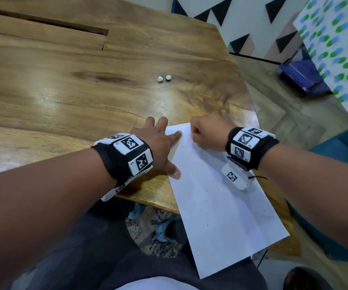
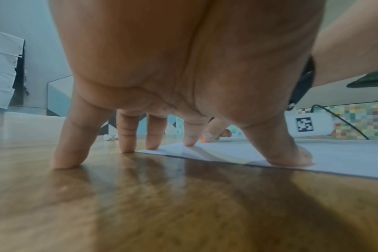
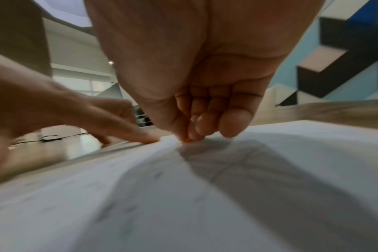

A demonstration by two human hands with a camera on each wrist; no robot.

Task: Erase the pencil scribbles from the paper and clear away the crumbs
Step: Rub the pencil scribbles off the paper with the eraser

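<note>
While my left hand [image 1: 158, 141] presses the paper [image 1: 221, 206] with spread fingers, my right hand [image 1: 205, 131] pinches an orange eraser [image 3: 187, 140]. Its tip touches the sheet's far corner.

A glossy wooden table [image 1: 64, 97] carried a white paper [image 1: 221, 206] overhanging its near edge, and two small white balls [image 1: 164, 78] farther off

We find no words, brands or numbers clear enough to read. The white tiles on both wristbands [image 1: 130, 152] carry only black-and-white square code patterns — tiny characters sit beside them, at about 9 o'clock of each pattern, too small to make out.
</note>
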